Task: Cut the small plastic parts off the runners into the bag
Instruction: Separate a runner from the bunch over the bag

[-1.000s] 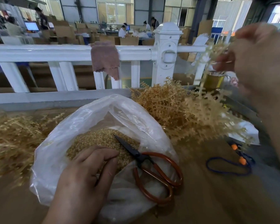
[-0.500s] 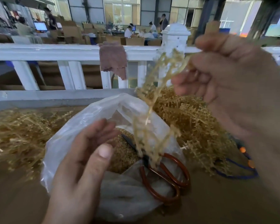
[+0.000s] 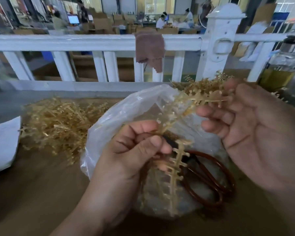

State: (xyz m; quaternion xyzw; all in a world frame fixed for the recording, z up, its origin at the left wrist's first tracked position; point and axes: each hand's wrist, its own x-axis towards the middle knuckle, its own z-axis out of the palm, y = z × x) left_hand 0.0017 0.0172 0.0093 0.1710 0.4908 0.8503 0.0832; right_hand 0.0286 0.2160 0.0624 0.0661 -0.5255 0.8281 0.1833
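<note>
Pinching the lower stretch of a runner (image 3: pixel 174 169) between thumb and curled fingers, the left hand (image 3: pixel 126 160) is closed on the sprue right over the bag (image 3: pixel 119 114), while the right hand (image 3: pixel 255 133) has its fingers half curled around the runner's upper, branchy end, loosely rather than clamped. A second ago the left hand lay flat on the bag and the right one held the runner high and off to the side; since then the piece has come down between both hands, above the bag's mouth. That puts the work in place for cutting — yet the scissors (image 3: pixel 209 174) lie untouched on the bag, red handles toward the right hand, so no part is coming off just now, and I judge the right hand must let go and take them up first. Beyond the bag sit a heap of stripped or waiting runners (image 3: pixel 58 123) to the left and another pile behind the right hand, mostly covered by it. The scissor blades are hidden behind the left fingers and the runner, the cut parts inside the bag barely show, and motion blur smears the runner's small parts.
</note>
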